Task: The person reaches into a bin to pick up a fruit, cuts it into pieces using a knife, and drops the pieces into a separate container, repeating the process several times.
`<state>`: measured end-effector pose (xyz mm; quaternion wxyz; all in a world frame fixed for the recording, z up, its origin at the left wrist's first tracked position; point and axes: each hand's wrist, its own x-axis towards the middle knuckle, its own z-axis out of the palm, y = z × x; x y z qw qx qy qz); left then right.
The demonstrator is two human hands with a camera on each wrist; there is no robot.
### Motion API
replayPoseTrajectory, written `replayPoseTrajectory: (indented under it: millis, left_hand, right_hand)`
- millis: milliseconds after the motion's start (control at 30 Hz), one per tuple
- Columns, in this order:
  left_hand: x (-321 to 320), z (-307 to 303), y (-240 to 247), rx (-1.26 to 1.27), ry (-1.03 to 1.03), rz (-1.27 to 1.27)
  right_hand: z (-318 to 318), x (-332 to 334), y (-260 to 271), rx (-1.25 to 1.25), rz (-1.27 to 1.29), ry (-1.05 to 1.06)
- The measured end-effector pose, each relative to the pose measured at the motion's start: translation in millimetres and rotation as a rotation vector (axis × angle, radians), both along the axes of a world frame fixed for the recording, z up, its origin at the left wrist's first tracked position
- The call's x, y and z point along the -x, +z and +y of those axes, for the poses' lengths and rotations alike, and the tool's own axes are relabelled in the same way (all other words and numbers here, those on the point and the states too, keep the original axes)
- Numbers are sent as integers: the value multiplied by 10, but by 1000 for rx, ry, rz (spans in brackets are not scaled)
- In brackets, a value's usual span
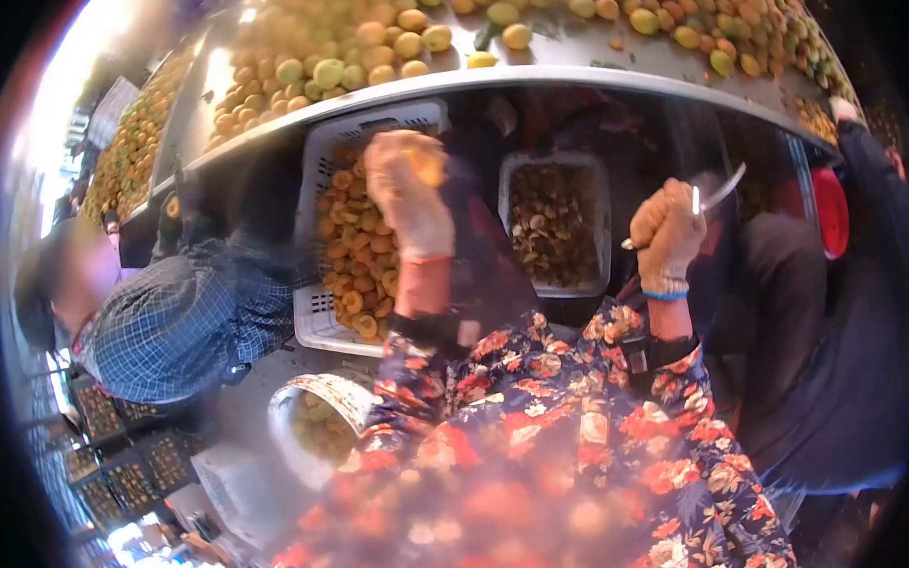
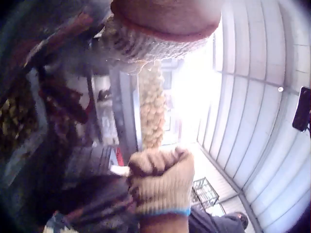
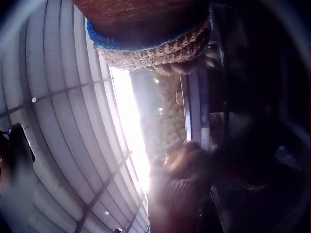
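Clearly apart, two gloved hands worked on either side of a tray (image 1: 604,214): the left hand (image 1: 409,197) gripped a fruit (image 1: 427,166) over the basket (image 1: 328,339), the right hand (image 1: 663,232) a knife (image 1: 727,186). The fruit lay to the right hand's left — at the left hand's fingers, on the side toward the knife hand — while the knife's long axis slanted forward and right, its blade pointing away from the fruit.

White glare floods in beside the pale ribbed wall panels (image 2: 243,107); my floral sleeves' surroundings blur, curving toward black edges.
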<state>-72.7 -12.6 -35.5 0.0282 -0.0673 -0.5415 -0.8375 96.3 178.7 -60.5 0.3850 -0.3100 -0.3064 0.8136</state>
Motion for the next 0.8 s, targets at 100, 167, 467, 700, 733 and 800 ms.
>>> replayPoseTrajectory:
  millis: [100, 167, 467, 700, 733, 800]
  left_hand:
    - [574, -450, 84, 946, 466, 370]
    - [857, -534, 203, 1355, 525, 410]
    - [2389, 260, 228, 1503, 253, 426]
    - [2427, 273, 89, 1471, 62, 647]
    - [2255, 262, 140, 1472, 51, 659]
    - [1647, 212, 252, 827, -282, 634]
  right_hand:
    - [146, -119, -241, -102, 19, 42]
    - [135, -160, -277, -100, 71, 65]
    - [-18, -202, -318, -93, -227, 120]
    - [52, -331, -492, -157, -292, 127]
    - [36, -307, -461, -150, -291, 115]
    - [0, -285, -362, -144, -323, 313]
